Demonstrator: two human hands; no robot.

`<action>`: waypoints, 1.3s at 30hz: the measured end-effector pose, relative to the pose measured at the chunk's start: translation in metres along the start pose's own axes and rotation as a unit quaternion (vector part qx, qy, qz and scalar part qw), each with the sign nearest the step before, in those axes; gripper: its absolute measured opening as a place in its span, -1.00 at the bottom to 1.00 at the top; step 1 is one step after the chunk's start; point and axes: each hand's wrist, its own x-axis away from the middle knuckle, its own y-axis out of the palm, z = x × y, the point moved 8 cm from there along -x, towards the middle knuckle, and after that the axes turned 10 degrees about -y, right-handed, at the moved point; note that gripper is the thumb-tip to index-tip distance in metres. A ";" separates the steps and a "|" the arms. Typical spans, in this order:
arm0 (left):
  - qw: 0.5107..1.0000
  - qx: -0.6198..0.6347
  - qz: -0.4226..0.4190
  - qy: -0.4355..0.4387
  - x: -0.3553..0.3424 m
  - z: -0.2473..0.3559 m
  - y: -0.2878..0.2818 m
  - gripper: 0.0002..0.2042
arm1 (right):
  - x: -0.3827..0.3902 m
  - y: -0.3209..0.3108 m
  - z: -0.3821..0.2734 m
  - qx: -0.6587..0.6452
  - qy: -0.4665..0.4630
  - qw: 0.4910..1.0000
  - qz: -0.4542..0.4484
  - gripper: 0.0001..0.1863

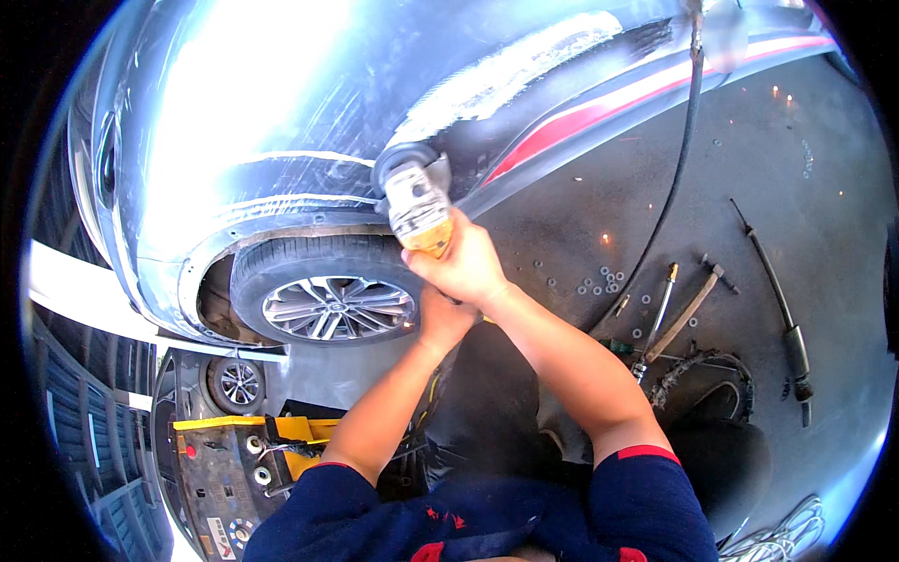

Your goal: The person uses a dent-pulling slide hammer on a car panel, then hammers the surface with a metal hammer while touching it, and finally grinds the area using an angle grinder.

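Note:
Both my hands are closed around an angle grinder (419, 201) with a grey head and a yellow body. My right hand (468, 264) grips the body just behind the head. Lower down, my left hand (444, 317) wraps the rear part, mostly hidden behind the right wrist. The round dark disc (403, 159) lies against the dark car body panel (323, 183) above the wheel arch, beside a bare, scraped metal strip (506, 80). Below the arch sits a tyre with a silver alloy wheel (339, 307).
Sparks (606, 240) show over the grey floor to the right. A black hose (682, 140) hangs down there. A hammer (688, 309), a long dark tool (782, 318) and several washers (599, 279) lie around. A yellow-edged machine (220, 468) stands at lower left, a coiled cable (782, 534) at lower right.

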 end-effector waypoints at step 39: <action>0.985 -0.145 0.049 -0.084 -0.015 0.055 0.016 -0.14 | -0.018 -0.051 0.007 -0.284 0.009 0.959 0.005 -0.44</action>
